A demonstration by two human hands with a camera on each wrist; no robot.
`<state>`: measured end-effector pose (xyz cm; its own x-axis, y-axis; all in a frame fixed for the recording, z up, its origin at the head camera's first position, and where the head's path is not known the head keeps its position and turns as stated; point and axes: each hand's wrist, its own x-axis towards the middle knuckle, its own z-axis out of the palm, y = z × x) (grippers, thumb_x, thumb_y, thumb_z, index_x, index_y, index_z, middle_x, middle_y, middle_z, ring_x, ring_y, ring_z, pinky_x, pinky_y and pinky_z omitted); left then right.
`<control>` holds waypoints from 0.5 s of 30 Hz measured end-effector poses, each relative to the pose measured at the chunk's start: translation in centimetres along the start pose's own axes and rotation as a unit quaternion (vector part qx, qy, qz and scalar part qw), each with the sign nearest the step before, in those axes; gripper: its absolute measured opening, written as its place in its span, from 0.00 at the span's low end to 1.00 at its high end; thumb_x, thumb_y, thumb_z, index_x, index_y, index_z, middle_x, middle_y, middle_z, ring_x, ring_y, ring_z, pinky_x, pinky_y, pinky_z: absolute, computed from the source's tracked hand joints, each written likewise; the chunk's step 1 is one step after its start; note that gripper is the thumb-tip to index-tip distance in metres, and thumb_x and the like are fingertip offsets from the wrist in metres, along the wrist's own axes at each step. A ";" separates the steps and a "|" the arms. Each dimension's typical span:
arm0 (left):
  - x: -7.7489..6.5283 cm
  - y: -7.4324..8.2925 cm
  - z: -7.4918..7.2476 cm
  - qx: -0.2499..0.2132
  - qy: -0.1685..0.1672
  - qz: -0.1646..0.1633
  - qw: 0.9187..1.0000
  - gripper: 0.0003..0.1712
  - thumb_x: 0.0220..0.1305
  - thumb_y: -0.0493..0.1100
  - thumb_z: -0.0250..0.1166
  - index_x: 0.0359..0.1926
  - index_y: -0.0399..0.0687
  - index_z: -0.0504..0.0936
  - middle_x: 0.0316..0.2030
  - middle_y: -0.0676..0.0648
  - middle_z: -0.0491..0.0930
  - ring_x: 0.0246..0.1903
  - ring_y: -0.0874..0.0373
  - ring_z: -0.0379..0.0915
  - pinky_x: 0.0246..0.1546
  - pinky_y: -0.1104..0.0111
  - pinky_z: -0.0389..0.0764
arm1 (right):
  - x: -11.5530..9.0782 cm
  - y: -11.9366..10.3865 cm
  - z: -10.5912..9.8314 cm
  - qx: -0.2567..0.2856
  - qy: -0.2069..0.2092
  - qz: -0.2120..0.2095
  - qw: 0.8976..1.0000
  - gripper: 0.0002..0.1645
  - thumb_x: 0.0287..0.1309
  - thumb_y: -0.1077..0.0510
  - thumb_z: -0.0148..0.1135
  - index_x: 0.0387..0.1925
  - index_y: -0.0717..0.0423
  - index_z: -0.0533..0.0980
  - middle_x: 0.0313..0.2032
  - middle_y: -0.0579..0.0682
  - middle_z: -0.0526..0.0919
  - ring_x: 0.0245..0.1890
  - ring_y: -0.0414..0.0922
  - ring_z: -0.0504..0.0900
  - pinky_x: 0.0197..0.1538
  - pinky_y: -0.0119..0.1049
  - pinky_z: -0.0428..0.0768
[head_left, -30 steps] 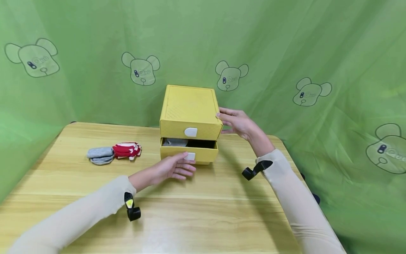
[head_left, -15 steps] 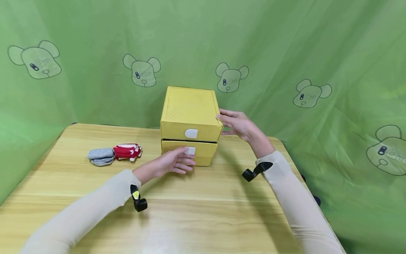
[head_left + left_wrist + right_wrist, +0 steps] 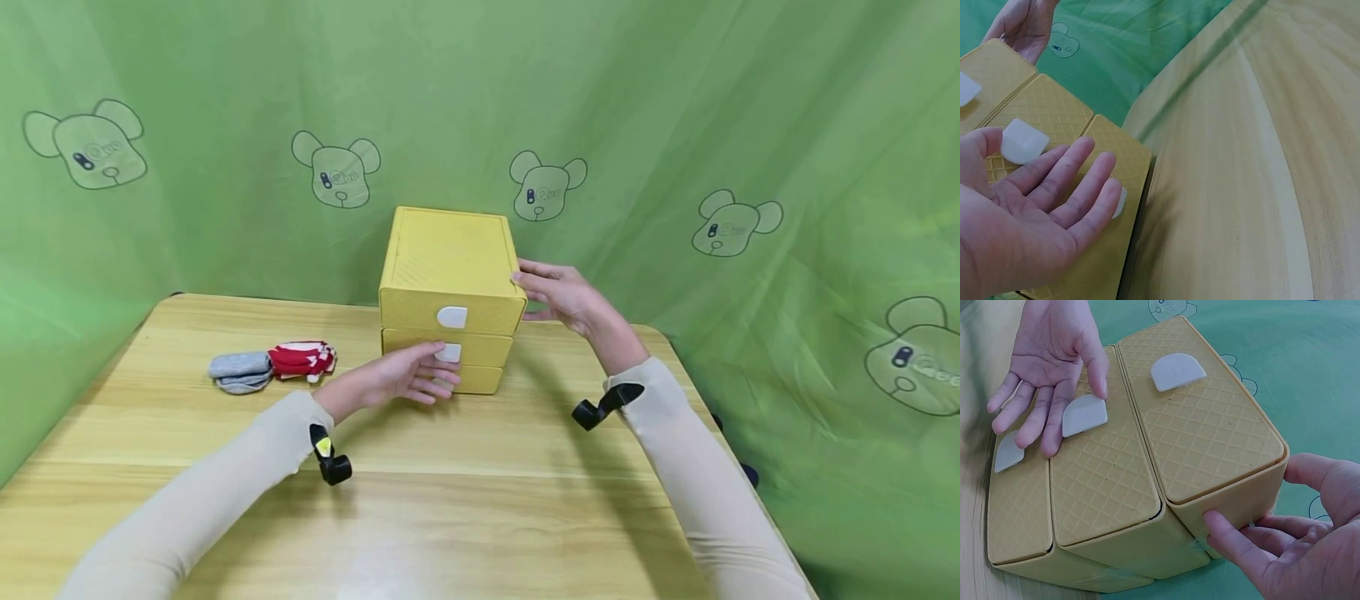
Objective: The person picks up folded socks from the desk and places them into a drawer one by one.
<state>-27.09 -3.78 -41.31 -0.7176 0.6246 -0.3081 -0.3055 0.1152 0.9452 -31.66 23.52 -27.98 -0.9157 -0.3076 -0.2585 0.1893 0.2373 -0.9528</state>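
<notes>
A yellow cabinet of three drawers (image 3: 453, 250) stands at the back of the table, all drawer fronts pushed in. My left hand (image 3: 408, 372) is held palm up before the middle drawer (image 3: 1107, 462), its thumb tip right at that drawer's white handle (image 3: 1085, 414) and its other fingers loosely extended. My right hand (image 3: 562, 292) rests against the cabinet's upper right side. In the right wrist view, the right thumb (image 3: 1310, 470) lies at the top edge and the fingers press the side. The drawers' contents are hidden.
A folded grey sock bundle (image 3: 240, 371) and a red-and-white one (image 3: 302, 359) lie side by side on the wooden table (image 3: 480, 517), left of the cabinet. A green curtain (image 3: 442, 100) with bear drawings hangs close behind the cabinet.
The middle drawer, partly out with grey fabric showing inside, has slid back into the cabinet. My left hand has moved forward with it. The right hand stays at the cabinet's side.
</notes>
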 end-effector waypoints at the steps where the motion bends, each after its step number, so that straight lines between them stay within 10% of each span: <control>1: 0.0 0.0 -0.1 0.000 -0.001 -0.002 1.000 0.38 0.80 0.62 0.38 0.72 0.38 0.68 0.68 0.37 0.73 0.65 0.38 0.72 0.70 0.47 0.71 | 0.0 0.0 0.0 0.000 -0.001 0.000 1.000 0.40 0.74 0.52 0.58 0.79 0.51 0.55 0.78 0.56 0.59 0.75 0.54 0.65 0.66 0.55 0.78; 15: -0.1 -0.4 0.5 0.004 0.023 0.006 1.000 0.40 0.79 0.65 0.37 0.71 0.39 0.69 0.65 0.37 0.77 0.63 0.38 0.75 0.66 0.49 0.75 | 0.1 -0.1 0.0 -0.002 0.003 0.003 1.000 0.39 0.74 0.52 0.58 0.79 0.51 0.55 0.78 0.55 0.60 0.75 0.54 0.66 0.66 0.56 0.77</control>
<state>-26.55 -3.49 -41.62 -0.7500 0.5893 -0.3004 -0.2907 0.1143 0.9500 -31.74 23.44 -27.94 -0.9171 -0.2999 -0.2628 0.1929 0.2432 -0.9506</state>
